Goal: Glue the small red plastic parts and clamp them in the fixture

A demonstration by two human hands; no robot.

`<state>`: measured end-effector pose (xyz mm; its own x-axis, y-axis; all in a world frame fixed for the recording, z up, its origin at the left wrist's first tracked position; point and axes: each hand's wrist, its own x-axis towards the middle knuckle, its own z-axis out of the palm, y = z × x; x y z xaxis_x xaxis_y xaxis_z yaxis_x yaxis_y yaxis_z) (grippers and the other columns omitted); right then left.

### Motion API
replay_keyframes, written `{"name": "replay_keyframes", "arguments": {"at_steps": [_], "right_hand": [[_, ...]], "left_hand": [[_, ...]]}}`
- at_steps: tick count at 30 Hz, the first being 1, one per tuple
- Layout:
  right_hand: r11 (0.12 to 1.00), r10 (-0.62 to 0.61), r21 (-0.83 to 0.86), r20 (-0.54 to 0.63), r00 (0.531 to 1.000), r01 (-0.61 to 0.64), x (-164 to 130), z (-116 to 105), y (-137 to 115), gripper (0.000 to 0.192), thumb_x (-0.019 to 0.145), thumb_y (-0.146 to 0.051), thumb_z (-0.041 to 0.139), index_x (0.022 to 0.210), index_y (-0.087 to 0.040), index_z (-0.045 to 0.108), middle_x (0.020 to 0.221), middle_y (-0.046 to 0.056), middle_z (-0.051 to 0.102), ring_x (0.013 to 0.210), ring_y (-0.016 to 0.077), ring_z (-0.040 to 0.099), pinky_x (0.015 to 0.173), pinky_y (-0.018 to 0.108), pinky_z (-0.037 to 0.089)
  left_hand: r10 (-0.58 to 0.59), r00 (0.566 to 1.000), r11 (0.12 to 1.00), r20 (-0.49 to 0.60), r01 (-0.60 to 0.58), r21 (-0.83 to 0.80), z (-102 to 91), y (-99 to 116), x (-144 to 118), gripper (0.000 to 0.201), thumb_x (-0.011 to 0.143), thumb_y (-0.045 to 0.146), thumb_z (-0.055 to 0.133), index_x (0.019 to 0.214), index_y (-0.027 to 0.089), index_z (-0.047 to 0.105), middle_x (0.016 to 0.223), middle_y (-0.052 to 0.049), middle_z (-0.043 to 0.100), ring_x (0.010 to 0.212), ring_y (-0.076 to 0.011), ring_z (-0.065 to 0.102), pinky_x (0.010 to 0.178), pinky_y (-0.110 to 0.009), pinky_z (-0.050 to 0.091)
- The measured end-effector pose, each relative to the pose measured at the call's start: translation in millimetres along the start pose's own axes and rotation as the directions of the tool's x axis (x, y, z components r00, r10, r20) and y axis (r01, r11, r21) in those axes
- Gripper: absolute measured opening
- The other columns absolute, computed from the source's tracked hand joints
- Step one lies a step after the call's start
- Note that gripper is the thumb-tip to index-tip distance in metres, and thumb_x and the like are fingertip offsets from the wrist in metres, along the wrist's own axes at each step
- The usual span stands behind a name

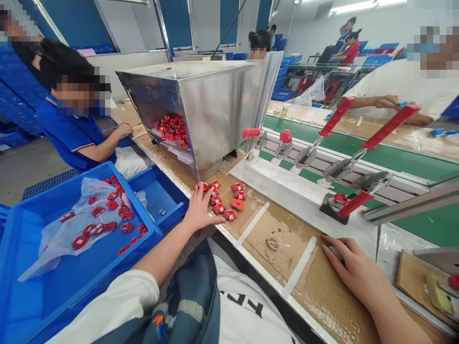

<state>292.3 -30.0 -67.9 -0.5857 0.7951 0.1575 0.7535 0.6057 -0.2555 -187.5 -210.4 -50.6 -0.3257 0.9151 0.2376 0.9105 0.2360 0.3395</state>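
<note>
My left hand (199,209) lies flat on the cardboard-covered bench, fingers spread, its fingertips touching a small pile of red plastic parts (225,197). My right hand (353,267) rests palm down on the bench near the front edge of a white fixture plate (294,193), holding nothing that I can see. On that plate a row of red-handled toggle clamps (335,148) stands; the nearest clamp (349,201) is down on a red part.
A steel hopper (201,110) holds more red parts. A blue crate (75,248) at my left has red parts on a plastic bag. A green conveyor belt (394,162) runs behind the clamps. Other people sit at the left and far right.
</note>
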Motion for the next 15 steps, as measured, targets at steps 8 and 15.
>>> {"name": "replay_keyframes", "arguments": {"at_steps": [8, 15], "right_hand": [[0.999, 0.034, -0.006, -0.042, 0.999, -0.034, 1, -5, -15, 0.057, 0.104, -0.062, 0.035, 0.13, -0.024, 0.068, 0.116, 0.01, 0.068, 0.086, 0.026, 0.074, 0.075, 0.042, 0.059], [0.998, 0.01, 0.066, -0.063, 0.998, -0.006, 1, -2, -9, 0.048, 0.102, -0.06, 0.04, 0.125, -0.028, 0.067, 0.115, 0.009, 0.068, 0.085, 0.0257, 0.074, 0.076, 0.042, 0.059]], "left_hand": [[0.072, 0.997, 0.997, 0.036, -0.071, -0.032, -0.4, 32, 20, 0.129, 0.059, 0.084, 0.083, 0.164, 0.023, 0.039, 0.176, -0.022, 0.016, 0.161, -0.0466, 0.024, 0.129, -0.061, 0.028], [0.04, 0.998, 0.999, -0.05, -0.04, 0.018, 14.2, 52, 54, 0.116, 0.068, 0.083, 0.078, 0.162, 0.023, 0.045, 0.174, -0.022, 0.023, 0.163, -0.0446, 0.017, 0.131, -0.064, 0.021]]}}
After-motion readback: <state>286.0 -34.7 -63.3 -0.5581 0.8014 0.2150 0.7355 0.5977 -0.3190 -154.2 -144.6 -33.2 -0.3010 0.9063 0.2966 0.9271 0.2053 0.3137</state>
